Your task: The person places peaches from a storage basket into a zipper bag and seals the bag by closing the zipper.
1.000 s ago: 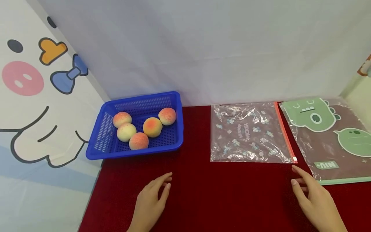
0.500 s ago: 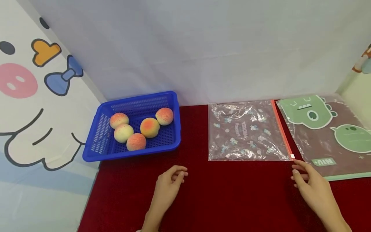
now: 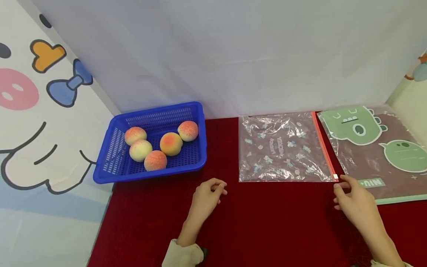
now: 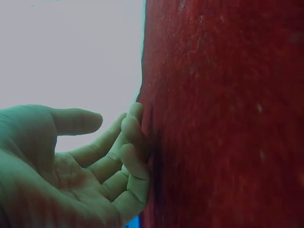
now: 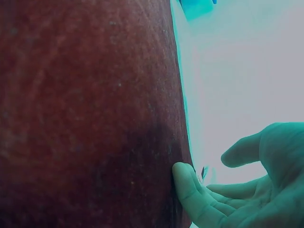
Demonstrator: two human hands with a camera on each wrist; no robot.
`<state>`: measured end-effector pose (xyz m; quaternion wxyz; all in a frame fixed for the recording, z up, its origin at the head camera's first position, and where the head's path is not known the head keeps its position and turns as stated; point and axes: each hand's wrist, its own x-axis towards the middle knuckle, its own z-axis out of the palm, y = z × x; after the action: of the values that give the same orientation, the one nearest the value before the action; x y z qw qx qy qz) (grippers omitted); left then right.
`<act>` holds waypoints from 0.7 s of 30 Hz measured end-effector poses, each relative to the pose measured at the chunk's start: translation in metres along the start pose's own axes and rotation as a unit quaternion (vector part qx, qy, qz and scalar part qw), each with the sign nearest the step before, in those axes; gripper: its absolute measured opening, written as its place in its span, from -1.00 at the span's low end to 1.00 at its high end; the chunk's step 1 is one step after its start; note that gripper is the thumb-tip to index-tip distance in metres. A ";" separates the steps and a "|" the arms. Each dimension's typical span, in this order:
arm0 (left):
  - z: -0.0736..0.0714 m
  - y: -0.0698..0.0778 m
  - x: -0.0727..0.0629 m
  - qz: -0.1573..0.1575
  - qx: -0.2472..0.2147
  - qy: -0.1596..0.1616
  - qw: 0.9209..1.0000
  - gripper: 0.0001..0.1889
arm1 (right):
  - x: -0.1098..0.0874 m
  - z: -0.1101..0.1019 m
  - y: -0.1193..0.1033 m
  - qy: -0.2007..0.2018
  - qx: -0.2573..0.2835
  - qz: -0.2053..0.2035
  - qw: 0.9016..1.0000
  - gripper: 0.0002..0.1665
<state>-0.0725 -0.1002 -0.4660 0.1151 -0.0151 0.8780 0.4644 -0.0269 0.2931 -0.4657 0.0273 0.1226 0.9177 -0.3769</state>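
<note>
A clear zip bag point(image 3: 283, 148) with small printed figures and a red zip strip point(image 3: 324, 146) lies flat on the red cloth. My right hand point(image 3: 357, 204) is at its near right corner, close to the white slider point(image 3: 335, 177). Thumb and fingers stand apart in the right wrist view, holding nothing; whether a fingertip touches the bag I cannot tell. Left of the bag, my left hand point(image 3: 207, 198) hovers low over the cloth with loosely bent fingers point(image 4: 135, 166) and nothing in them. Several peaches point(image 3: 171, 144) sit in a blue basket point(image 3: 150, 177) at the back left.
A larger zip bag point(image 3: 365, 159) with green cartoon shapes and a pale green strip lies at the far right. Red cloth point(image 3: 273, 222) covers the table. A white curtain point(image 3: 233, 55) stands behind, and a cartoon-printed panel point(image 3: 50, 148) borders the left side.
My left hand has moved right and farther forward, toward the bag's near left side. The right hand has edged forward to the slider corner. The view has shifted slightly; basket and bags lie as before.
</note>
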 end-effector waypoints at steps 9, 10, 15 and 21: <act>0.016 0.008 0.019 -0.002 0.037 -0.008 0.999 -0.76 | 0.011 -0.001 0.001 0.004 0.001 0.011 1.000 -0.36; 0.018 0.010 0.020 -0.003 0.046 -0.006 0.999 -0.76 | 0.012 -0.001 0.001 0.006 -0.003 0.010 1.000 -0.37; 0.027 0.019 0.026 -0.002 0.101 0.012 0.995 -0.77 | 0.015 0.000 0.002 0.014 -0.013 0.007 1.000 -0.41; 0.035 0.027 0.030 0.004 0.176 0.036 0.984 -0.77 | 0.017 0.003 0.001 0.020 -0.002 0.011 1.000 -0.45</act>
<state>-0.0989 -0.0534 -0.4692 0.0822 -0.0076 0.9496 0.3024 -0.0435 0.2953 -0.4708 0.0138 0.1398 0.9175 -0.3720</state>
